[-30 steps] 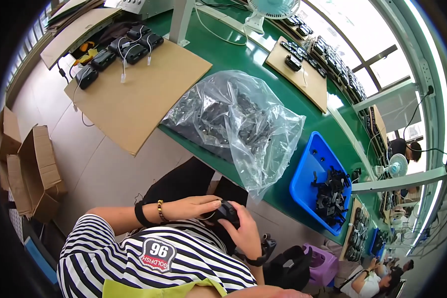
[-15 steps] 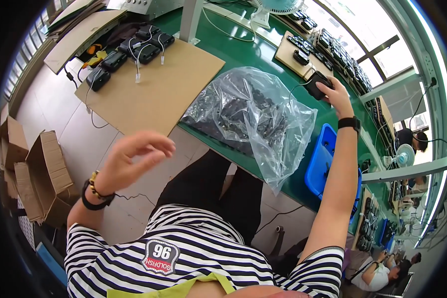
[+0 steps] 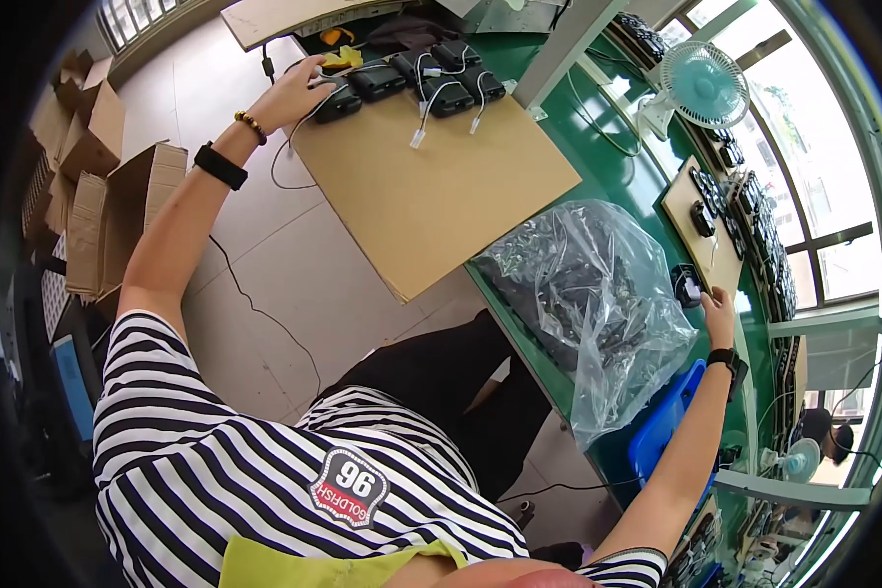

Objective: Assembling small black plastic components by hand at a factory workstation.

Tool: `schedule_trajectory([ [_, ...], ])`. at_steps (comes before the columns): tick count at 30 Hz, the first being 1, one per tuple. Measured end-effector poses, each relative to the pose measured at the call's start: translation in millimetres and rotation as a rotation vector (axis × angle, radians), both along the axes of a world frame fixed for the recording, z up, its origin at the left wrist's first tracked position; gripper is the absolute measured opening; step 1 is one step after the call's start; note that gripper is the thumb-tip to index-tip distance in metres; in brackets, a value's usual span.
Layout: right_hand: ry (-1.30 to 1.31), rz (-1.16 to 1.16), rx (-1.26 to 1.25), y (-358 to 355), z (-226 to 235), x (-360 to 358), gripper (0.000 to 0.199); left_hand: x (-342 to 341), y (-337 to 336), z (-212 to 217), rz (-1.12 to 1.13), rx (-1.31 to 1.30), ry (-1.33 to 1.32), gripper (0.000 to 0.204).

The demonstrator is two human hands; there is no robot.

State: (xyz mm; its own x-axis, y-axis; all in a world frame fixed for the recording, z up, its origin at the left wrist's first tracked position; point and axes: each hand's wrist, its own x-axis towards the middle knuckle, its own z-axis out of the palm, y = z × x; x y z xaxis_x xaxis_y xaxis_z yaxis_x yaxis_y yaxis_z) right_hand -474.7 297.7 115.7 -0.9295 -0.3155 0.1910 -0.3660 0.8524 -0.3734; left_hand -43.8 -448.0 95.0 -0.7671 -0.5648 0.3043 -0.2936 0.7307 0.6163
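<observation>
My left hand [image 3: 296, 98] reaches to the far left end of a tan board [image 3: 441, 186]. Its fingers are closed at the end of a black box-shaped device [image 3: 341, 104] with a thin cable. Several similar black devices [image 3: 449, 98] stand beside it, their white-plugged leads lying on the board. Far to the right, my right hand [image 3: 718, 316] has its fingertips closed on the edge of another black device [image 3: 687, 279], with a pale part near the fingers. This one is by a clear plastic bag [image 3: 597, 294] of small dark parts.
A blue bin [image 3: 668, 416] stands under my right forearm on the green table [image 3: 558, 147]. A small fan [image 3: 703, 84] and a metal post [image 3: 568, 49] are at the back. More black units sit on a second board [image 3: 681, 201]. Open cartons [image 3: 118, 216] stand at the left.
My left hand has moved from above the floor up to the leftmost device on the board. My right hand has lowered its black device beside the bag. The view has turned left.
</observation>
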Motion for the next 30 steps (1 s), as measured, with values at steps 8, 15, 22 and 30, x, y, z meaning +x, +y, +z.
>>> schedule_trajectory([
  [8,0.104,0.273,0.085,-75.0,95.6,168.2,0.032,4.6,14.0,4.6,-0.087,-0.244,-0.098,0.087],
  [15,0.354,0.42,0.135,-127.8,133.7,309.7,0.028,26.4,70.7,30.4,0.044,-0.089,0.017,0.095],
  [22,-0.246,0.551,-0.448,-171.3,66.7,390.4,0.036,64.5,240.8,64.0,-0.287,-0.267,0.223,0.093],
  [30,-0.688,0.509,-0.804,-175.8,3.1,424.9,0.053,54.4,368.9,36.4,-0.956,-0.07,0.113,0.092],
])
